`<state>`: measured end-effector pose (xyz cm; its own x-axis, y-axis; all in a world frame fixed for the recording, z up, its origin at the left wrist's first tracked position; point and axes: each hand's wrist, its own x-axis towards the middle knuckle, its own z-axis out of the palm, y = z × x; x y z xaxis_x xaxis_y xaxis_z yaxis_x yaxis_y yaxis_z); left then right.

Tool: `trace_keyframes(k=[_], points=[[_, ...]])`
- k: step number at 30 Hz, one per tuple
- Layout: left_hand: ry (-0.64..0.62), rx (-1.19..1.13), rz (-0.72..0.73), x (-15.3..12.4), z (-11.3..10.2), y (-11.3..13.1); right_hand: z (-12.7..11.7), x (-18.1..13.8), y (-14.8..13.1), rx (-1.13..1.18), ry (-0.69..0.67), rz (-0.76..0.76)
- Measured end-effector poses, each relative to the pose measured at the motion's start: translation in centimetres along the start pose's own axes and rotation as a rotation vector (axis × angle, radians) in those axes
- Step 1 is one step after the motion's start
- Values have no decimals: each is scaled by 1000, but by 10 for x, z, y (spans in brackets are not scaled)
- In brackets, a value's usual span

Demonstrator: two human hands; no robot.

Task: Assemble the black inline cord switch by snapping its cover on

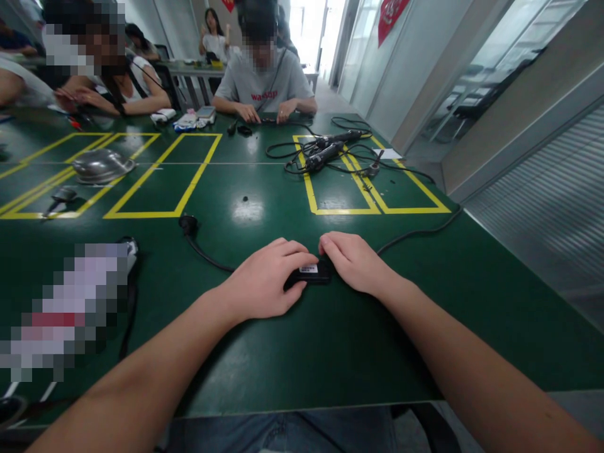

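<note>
A small black power adapter [309,274] with a white label lies on the green table [292,352] just in front of me. My left hand [264,280] rests over its left part, fingers curled round it. My right hand [356,261] grips its right end with bent fingers. A black cable [415,234] runs from the adapter's right side toward the table's right edge. Another black cable with a plug [189,224] leads off to the left behind my left hand.
Yellow tape boxes mark the table. A tangle of black cables and tools [325,154] lies at the far right, a metal bowl-like part [100,166] at the far left. Two people sit across the table, hands on small items. A blurred object [70,308] sits near left.
</note>
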<state>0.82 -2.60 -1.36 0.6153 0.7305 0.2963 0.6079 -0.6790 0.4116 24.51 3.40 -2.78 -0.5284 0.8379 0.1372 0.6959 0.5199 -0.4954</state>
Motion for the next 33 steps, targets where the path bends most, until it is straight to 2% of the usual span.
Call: trace_keyframes(k=[3,10,15,18,24,33], points=[[-70,19,-37,1,-1,1,-1,0,-1,0,-14,3],[-120,36,-59,2,-7,0,-2,1,-1,-24,-39,-1],[-155,213,-13,4,-5,3,2,0,-3,-61,-45,-4],[-167,277,-32,6,-4,3,4,0,-5,-77,-48,-2],[-151,240,-144,9,-3,-2,7,0,-5,-127,-11,35],[-125,151,-154,10,0,-6,14,-1,-8,-181,19,81]])
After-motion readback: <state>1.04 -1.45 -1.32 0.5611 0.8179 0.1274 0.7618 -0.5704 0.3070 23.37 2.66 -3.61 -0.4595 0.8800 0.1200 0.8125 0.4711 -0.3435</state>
